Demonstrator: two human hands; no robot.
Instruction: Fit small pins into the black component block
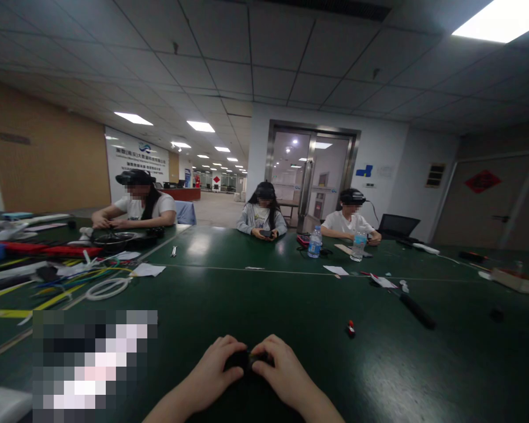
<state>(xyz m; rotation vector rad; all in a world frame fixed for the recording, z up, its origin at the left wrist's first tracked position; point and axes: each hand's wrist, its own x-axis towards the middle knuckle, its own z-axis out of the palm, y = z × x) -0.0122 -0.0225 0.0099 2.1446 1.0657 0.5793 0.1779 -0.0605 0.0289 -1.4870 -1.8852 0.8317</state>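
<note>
At the near edge of the green table, my left hand (214, 371) is closed, thumb and fingers curled round a small black object (243, 360). From the other side my right hand (281, 371) grips the same object, its thumb close to the left one. The fingers cover most of it, and its kind cannot be made out against the dark tabletop. To the right of my hands lies a small red and black item (351, 329).
Across the green table (194, 299) sit three people wearing headsets. Water bottles (315, 242) stand before them. Cables (108, 288), papers and tools clutter the left side. A black-handled tool (417, 310) lies at the right, and a shallow box (518, 281) beyond it.
</note>
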